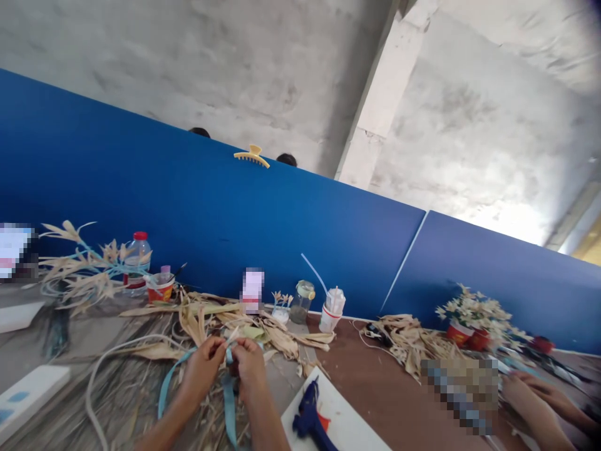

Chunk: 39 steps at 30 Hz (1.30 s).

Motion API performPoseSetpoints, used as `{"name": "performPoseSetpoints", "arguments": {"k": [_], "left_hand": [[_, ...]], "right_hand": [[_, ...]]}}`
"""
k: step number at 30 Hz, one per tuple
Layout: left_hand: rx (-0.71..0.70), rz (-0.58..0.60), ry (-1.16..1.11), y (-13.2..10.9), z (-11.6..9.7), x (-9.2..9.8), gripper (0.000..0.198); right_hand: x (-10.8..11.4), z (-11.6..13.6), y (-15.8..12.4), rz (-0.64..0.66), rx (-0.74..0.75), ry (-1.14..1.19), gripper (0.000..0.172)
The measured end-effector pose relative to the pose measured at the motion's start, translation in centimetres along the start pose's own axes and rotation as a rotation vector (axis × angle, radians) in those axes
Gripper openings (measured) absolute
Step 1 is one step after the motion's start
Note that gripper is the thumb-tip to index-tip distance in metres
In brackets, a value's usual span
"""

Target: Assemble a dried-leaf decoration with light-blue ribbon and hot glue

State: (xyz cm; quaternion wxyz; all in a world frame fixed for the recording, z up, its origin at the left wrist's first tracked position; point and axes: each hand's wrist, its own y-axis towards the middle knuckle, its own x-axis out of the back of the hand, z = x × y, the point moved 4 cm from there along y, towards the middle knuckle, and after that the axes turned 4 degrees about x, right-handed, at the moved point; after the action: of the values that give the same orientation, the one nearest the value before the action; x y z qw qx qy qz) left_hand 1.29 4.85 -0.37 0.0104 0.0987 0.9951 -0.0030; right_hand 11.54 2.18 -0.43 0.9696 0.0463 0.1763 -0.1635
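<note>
My left hand [204, 360] and my right hand [248, 363] are close together at the lower middle, fingers pinched. Between the fingertips is a small pale strip of dried corn husk [232, 336]; my left fingers grip its lower end. A light blue ribbon [229, 410] hangs below my right hand, which pinches it near the husk. Another length of light blue ribbon [166, 388] curves to the left of my left forearm. Dried corn husks [195, 319] lie just beyond both hands. Motion blur softens the fingers' exact contact.
A dark blue glue gun [310, 410] rests on a white board [364, 432] at right. A white cable [96, 382] loops at left beside a power strip [35, 398]. A bottle [137, 260], jar [302, 304] and cup [330, 318] stand along the blue partition [282, 232]. Another person's hands [530, 394] are far right.
</note>
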Motion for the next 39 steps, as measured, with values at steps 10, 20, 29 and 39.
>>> {"name": "performPoseSetpoints", "arguments": {"k": [10,20,29,39], "left_hand": [[-0.23,-0.189,0.232,-0.5,-0.6,1.0,0.016],[-0.291,-0.241,0.265,-1.4,-0.5,0.5,0.005],[-0.295,-0.14,0.221,-2.5,-1.4,-0.6,0.011],[0.158,0.108,-0.218,-1.2,0.5,0.0,0.031]], "right_hand": [[-0.2,-0.3,-0.4,-0.056,0.151,-0.231,0.019],[-0.3,-1.1,-0.9,-0.113,0.163,-0.155,0.018],[0.1,-1.1,-0.9,-0.177,0.151,-0.109,0.013],[0.4,-0.9,-0.5,-0.094,0.126,-0.212,0.021]]}}
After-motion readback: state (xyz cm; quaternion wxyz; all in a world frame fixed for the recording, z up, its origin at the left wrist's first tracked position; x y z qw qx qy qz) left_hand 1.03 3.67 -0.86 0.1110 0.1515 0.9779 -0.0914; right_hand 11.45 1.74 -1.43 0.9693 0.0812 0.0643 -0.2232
